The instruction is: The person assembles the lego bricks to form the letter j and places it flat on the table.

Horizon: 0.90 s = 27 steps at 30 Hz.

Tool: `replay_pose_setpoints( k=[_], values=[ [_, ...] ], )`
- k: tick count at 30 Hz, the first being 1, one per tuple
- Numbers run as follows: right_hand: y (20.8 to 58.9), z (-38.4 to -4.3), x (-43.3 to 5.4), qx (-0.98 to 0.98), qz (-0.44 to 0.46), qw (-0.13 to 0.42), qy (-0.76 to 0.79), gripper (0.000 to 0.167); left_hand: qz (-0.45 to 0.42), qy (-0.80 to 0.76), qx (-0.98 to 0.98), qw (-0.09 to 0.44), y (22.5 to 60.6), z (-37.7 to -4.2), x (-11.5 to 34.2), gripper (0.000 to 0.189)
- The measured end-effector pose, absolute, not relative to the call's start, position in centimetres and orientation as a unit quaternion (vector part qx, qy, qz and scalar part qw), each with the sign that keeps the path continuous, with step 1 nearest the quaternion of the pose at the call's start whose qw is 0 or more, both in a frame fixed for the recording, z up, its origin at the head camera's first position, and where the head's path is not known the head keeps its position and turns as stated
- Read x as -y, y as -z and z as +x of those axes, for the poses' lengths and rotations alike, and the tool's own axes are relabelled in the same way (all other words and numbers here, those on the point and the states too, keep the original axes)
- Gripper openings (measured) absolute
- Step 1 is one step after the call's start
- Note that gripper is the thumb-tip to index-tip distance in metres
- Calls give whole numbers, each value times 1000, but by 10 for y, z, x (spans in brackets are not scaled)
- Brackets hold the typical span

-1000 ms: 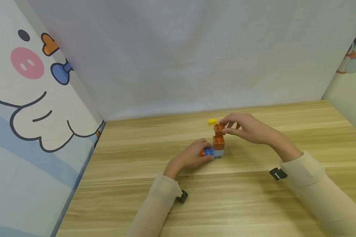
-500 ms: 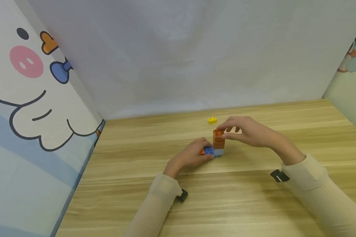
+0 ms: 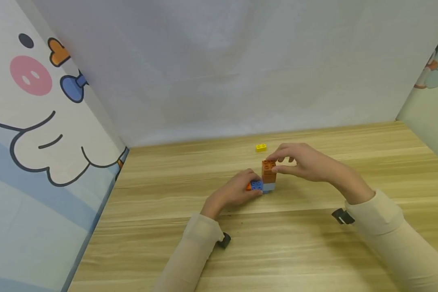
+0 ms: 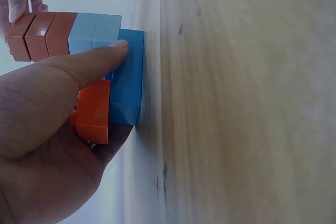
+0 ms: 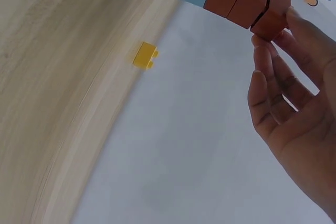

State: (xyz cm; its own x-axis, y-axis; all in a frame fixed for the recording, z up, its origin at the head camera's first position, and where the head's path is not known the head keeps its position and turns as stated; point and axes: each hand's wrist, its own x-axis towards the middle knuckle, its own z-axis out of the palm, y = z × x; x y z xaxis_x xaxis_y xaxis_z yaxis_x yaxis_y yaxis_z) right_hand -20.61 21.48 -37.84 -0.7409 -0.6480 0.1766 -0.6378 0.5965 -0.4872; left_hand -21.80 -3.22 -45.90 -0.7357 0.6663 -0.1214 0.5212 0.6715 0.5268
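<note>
My right hand pinches the topmost brown toy brick between thumb and fingertips. That brick sits on a column of brown bricks over light blue bricks. A thin dark gap shows under the top brick, which tilts slightly against the one below in the right wrist view. The column rises from one end of a blue base brick on the table. My left hand grips the base, thumb along its near side. An orange brick sits on the base's other end, partly hidden by that hand.
A small yellow brick lies on the wooden table behind the column. A pale grey curtain-like backdrop stands at the table's far edge. A panel with a cartoon print borders the left side.
My right hand has lowered the top brown brick toward me, from just behind and above the column onto its top. The left hand keeps its grip on the base.
</note>
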Motion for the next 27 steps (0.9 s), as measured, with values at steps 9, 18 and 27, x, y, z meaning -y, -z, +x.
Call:
replay_pose_setpoints(
  k=[9, 18, 27],
  values=[
    [377, -205, -212, -896, -362, 3, 256, 27, 325, -247, -900, 154, 456, -216, 33, 40],
    [376, -206, -207, -897, -372, -16, 238, 29, 325, -243, -902, 148, 454, -218, 35, 40],
    [394, -196, -209, -902, -335, -13, 272, 33, 334, -254, -896, 149, 457, -217, 35, 40]
  ],
)
